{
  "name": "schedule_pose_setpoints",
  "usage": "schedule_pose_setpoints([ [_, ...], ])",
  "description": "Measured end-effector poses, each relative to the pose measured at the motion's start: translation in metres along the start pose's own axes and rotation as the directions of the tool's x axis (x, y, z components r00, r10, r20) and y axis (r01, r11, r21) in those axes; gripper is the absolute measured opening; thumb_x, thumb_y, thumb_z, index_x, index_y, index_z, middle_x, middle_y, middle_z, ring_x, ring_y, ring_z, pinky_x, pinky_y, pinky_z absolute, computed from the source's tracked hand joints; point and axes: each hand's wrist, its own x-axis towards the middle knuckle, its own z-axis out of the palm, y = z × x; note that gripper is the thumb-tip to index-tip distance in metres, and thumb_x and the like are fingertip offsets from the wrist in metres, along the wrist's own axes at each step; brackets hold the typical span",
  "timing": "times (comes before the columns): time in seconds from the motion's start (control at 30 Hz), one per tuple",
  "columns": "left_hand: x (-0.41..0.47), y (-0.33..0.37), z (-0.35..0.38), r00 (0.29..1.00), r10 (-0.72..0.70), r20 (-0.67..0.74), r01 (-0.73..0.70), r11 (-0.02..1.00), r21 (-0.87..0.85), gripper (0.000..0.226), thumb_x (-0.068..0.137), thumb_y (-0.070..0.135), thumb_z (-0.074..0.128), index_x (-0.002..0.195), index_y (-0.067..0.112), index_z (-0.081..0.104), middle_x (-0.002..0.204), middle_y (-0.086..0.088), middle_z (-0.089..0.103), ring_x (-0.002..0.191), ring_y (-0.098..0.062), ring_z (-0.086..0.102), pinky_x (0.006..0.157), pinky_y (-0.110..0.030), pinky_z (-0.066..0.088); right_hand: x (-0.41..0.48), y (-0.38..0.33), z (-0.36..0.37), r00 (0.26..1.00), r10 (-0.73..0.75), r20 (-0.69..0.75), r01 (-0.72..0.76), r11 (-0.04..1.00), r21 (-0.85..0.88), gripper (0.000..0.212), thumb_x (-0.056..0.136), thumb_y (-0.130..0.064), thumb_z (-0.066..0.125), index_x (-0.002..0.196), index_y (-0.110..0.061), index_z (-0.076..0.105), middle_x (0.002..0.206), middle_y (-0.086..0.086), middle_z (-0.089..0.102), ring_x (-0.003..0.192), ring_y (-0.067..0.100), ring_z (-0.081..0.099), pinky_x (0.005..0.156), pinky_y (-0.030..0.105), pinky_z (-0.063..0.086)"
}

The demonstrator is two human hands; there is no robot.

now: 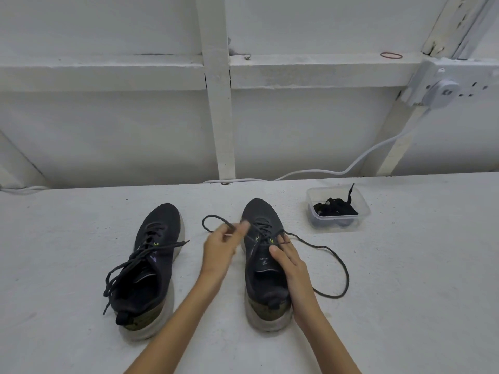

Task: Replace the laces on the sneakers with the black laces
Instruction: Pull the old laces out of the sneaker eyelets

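Sneakers in a dark pair stand side by side on the white surface (405, 279), toes toward its far edge, both near the middle.

The left sneaker (154, 265) stands apart from both hands, its lace slack and spilling over the collar toward the near edge. The right sneaker (266, 271) is partly unlaced. The right hand (293, 265) lies along its outer side, fingers straight, thumb on the tongue. The left hand (222, 242), between the two shoes, pinches one end of the dark lace (348, 278), which loops on the surface to either side of the right sneaker. A clear plastic container (334, 224) sits toward the far right, near the far edge and well apart from the shoes. It holds the bundled black laces (336, 207), one tip poking over the rim.
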Motion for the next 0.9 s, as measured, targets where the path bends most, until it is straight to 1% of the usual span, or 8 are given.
schedule_pose_setpoints([
  [0.13, -0.007, -0.012, 0.008, 0.993, 0.068, 0.097, -0.079, 0.990, 0.117, 0.011, 0.089, 0.022, 0.068, 0.081, 0.014, 0.070, 0.069, 0.010, 0.065, 0.062, 0.005, 0.056, 0.063, -0.013, 0.043, -0.001, -0.001, 0.001, 1.000, -0.008, -0.006, 0.008, 1.000, -0.006, 0.072, 0.076, -0.050, 0.073, 0.141, -0.028, 0.051, 0.150, -0.017, 0.042, 0.135, 0.003, 0.042, 0.116, 0.036, 0.033],
  [0.23, 0.003, -0.004, -0.001, 0.993, 0.109, -0.042, -0.105, 0.990, 0.091, 0.017, 0.094, 0.022, 0.062, 0.078, 0.016, 0.062, 0.067, 0.006, 0.057, 0.062, -0.004, 0.050, 0.062, -0.019, 0.041, -0.001, -0.002, -0.003, 1.000, 0.009, 0.012, -0.009, 1.000, -0.019, 0.059, 0.089, -0.033, 0.066, 0.145, -0.025, 0.046, 0.152, -0.019, 0.035, 0.137, 0.000, 0.035, 0.111, 0.023, 0.030],
  [0.33, 0.018, 0.009, -0.016, 0.962, 0.040, -0.268, -0.090, 0.980, -0.176, 0.025, 0.099, 0.025, 0.053, 0.077, 0.014, 0.055, 0.068, 0.001, 0.053, 0.062, -0.010, 0.046, 0.066, -0.026, 0.041, 0.000, -0.001, -0.005, 1.000, 0.019, 0.014, -0.018, 0.999, -0.029, 0.059, 0.090, -0.031, 0.065, 0.145, -0.024, 0.045, 0.153, -0.018, 0.034, 0.138, 0.000, 0.033, 0.111, 0.023, 0.028],
  [0.43, 0.024, 0.012, -0.029, 0.937, 0.040, -0.347, -0.119, 0.971, -0.209, 0.027, 0.098, 0.028, 0.055, 0.077, 0.013, 0.054, 0.066, 0.001, 0.053, 0.059, -0.007, 0.047, 0.067, -0.028, 0.043, -0.001, 0.001, -0.003, 1.000, 0.003, -0.002, -0.003, 0.999, -0.054, 0.059, 0.090, -0.033, 0.065, 0.145, -0.024, 0.046, 0.153, -0.017, 0.034, 0.140, 0.000, 0.032, 0.112, 0.024, 0.027],
  [0.63, 0.000, -0.004, -0.014, 0.968, -0.119, -0.221, 0.045, 0.949, -0.311, 0.039, 0.095, 0.038, 0.055, 0.070, 0.009, 0.056, 0.065, -0.004, 0.058, 0.059, -0.015, 0.054, 0.057, -0.021, 0.048, -0.001, -0.004, -0.005, 0.987, -0.138, -0.080, 0.110, 0.954, -0.280, 0.024, 0.089, -0.032, 0.068, 0.112, -0.029, 0.072, 0.128, -0.013, 0.060, 0.123, -0.001, 0.051, 0.108, 0.028, 0.039],
  [0.73, -0.021, -0.011, 0.003, 0.992, -0.094, -0.080, 0.066, 0.954, -0.294, 0.039, 0.092, 0.042, 0.055, 0.089, 0.006, 0.068, 0.090, -0.005, 0.073, 0.085, -0.016, 0.069, 0.080, -0.025, 0.053, 0.007, -0.014, -0.009, 0.983, -0.165, -0.076, 0.128, 0.927, -0.352, 0.011, 0.092, -0.030, 0.065, 0.093, -0.027, 0.075, 0.105, -0.010, 0.068, 0.103, 0.001, 0.060, 0.092, 0.025, 0.045],
  [0.83, -0.037, -0.014, 0.019, 0.999, 0.012, 0.049, 0.002, 0.958, -0.286, 0.036, 0.089, 0.037, 0.062, 0.117, 0.016, 0.063, 0.116, 0.001, 0.070, 0.108, -0.007, 0.065, 0.091, -0.022, 0.049, 0.020, -0.023, -0.015, 0.978, -0.209, -0.015, 0.172, 0.841, -0.512, 0.017, 0.091, -0.026, 0.067, 0.081, -0.039, 0.073, 0.090, -0.013, 0.070, 0.093, 0.005, 0.063, 0.087, 0.027, 0.048],
  [0.9, -0.036, -0.020, 0.024, 0.989, 0.080, 0.127, -0.056, 0.982, -0.178, 0.050, 0.085, 0.042, 0.068, 0.129, 0.023, 0.056, 0.131, 0.005, 0.062, 0.122, -0.006, 0.056, 0.103, -0.027, 0.044, 0.028, -0.027, -0.018, 0.971, -0.235, 0.030, 0.199, 0.741, -0.642, 0.022, 0.086, -0.025, 0.072, 0.078, -0.045, 0.070, 0.088, -0.013, 0.069, 0.089, 0.005, 0.064, 0.082, 0.031, 0.051],
])
